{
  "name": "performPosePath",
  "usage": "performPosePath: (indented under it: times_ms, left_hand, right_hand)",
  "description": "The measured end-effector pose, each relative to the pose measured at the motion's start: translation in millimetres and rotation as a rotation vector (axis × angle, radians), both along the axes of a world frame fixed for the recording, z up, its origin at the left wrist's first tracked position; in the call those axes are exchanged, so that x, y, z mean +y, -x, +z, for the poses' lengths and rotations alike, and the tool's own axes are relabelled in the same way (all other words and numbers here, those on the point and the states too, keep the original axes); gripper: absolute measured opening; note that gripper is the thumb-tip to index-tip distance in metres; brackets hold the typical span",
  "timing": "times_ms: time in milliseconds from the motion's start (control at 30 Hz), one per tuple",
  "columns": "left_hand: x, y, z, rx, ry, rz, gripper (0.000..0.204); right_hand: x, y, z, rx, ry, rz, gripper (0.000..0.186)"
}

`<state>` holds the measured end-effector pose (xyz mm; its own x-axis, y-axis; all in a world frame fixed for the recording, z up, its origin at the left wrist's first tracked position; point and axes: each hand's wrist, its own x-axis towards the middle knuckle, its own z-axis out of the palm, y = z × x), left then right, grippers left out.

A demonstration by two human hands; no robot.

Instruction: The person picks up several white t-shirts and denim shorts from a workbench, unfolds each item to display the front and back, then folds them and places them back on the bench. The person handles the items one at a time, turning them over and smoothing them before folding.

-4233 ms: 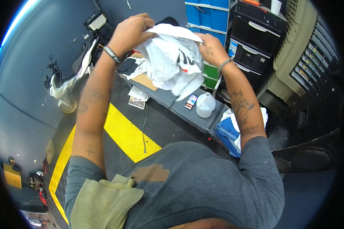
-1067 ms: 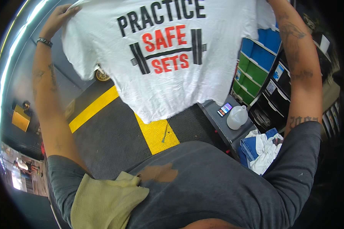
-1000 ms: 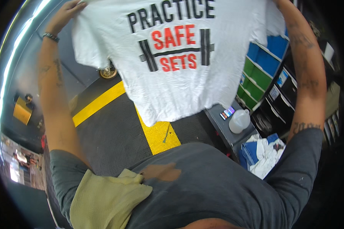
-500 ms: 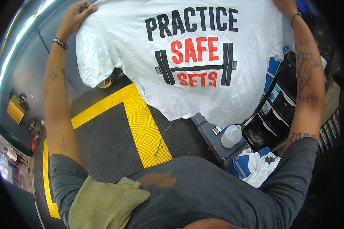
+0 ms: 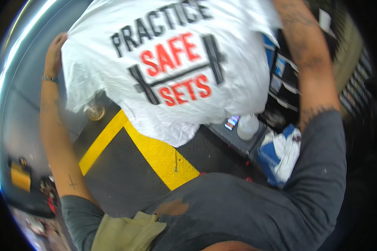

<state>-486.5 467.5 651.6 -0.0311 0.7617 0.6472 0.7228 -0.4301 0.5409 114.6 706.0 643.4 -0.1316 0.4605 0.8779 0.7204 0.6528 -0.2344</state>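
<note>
A white T-shirt (image 5: 238, 90) with black and red lettering and a printed barbell is stretched out in front of me, its lower hem hanging loose. At its upper left edge my left hand (image 5: 56, 49) is closed on the fabric, with the arm extended. My right forearm rises along the shirt's right side and leaves the picture at the top, so the right hand is out of sight. The shirt's top edge is cut off too. A yellowish-green towel (image 5: 127, 232) drapes over the front of my grey shirt at the lower left.
A translucent plastic jug (image 5: 248, 127) and a phone (image 5: 232, 122) stand on a dark ledge to the right. Blue and white cloths (image 5: 280, 152) lie nearer, beside black drawers (image 5: 282, 90). Yellow strips (image 5: 159, 154) cross the dark floor tiles. A shiny dark panel curves along the left.
The T-shirt has shifted left and tilted, its right side higher. My left hand has moved left and down; my right hand has gone out of the top of the view.
</note>
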Motion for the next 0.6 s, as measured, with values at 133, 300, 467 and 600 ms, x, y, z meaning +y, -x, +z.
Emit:
performPosePath:
  times_ms: [133, 300, 467, 600]
  left_hand:
    - [64.0, -34.8, -219.3, -0.893, 0.311, -0.309, 0.055]
    - [-53.8, -160.9, -546.4, -1.466, 0.788, -0.806, 0.1]
    - [-172.0, -194.6, -631.0, -1.378, 1.131, -0.475, 0.068]
    - [-131.2, -136.4, -627.3, -0.866, 1.562, -0.218, 0.034]
  right_hand:
    - [75.3, -2.0, -289.9, 0.266, 0.244, 0.191, 0.049]
    - [-168.6, 6.2, -667.5, 1.166, 1.548, 0.67, 0.069]
    - [-382.8, 30.2, -721.7, 1.631, 1.842, 0.6, 0.058]
    - [-390.1, 3.0, -711.1, 0.615, 1.905, -0.039, 0.047]
